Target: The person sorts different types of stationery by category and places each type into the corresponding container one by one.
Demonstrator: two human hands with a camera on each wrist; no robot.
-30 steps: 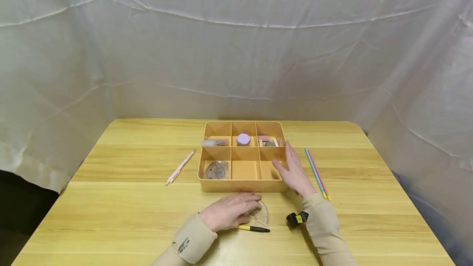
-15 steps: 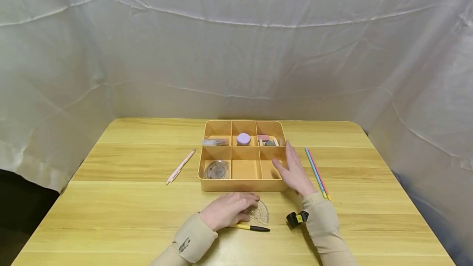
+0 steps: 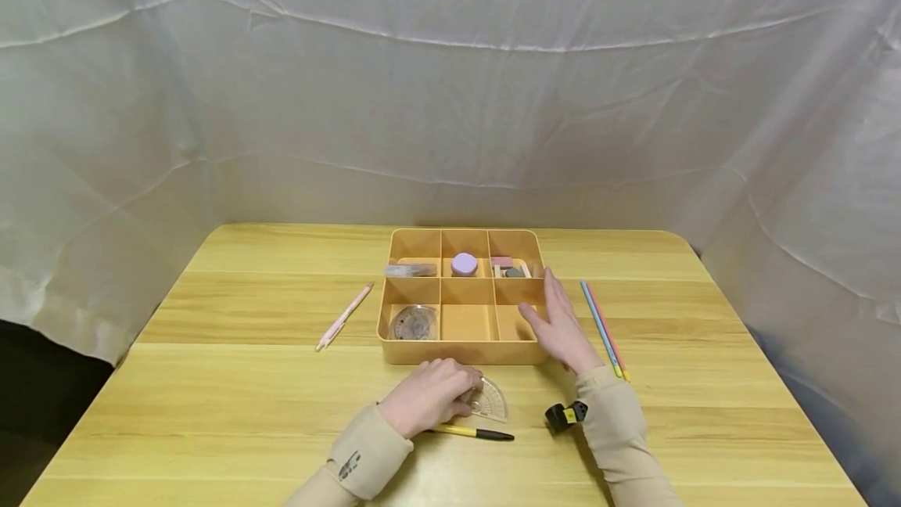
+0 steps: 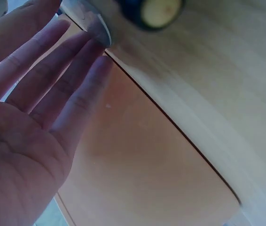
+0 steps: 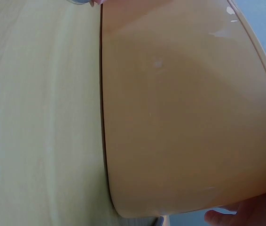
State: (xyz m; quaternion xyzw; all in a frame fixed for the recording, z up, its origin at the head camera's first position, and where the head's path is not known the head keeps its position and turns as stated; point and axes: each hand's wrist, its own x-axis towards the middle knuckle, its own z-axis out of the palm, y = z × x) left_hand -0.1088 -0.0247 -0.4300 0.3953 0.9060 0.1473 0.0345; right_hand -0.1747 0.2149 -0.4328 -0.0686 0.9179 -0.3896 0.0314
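My left hand [image 3: 431, 399] is at the near side of an orange divided box [image 3: 461, 353], its fingertips and thumb pinching a clear protractor [image 3: 493, 402]. In the left wrist view, the protractor's curved edge [image 4: 97, 29] shows at the fingertips of the left hand [image 4: 34, 103]. A yellow and black pen [image 3: 472, 433] lies just below that hand. My right hand [image 3: 561, 332] rests at the box's right side with fingers straight; its thumb reaches over the front right compartment. The right wrist view is mostly filled by the box's outer wall [image 5: 184, 108].
Compartments hold a clear round item [image 3: 414, 324], a purple round item [image 3: 464, 265], a clear plastic piece [image 3: 411, 271] and small eraser-like blocks [image 3: 502, 263]. A pink pen [image 3: 345, 317] lies left; blue and pink pencils [image 3: 601, 325] lie right. A black-and-yellow item [image 3: 561, 418] sits by the right sleeve.
My left hand has drawn slightly left and its fingers have bent more at the protractor's edge. The protractor has shifted a little left with it. The right hand stays still.
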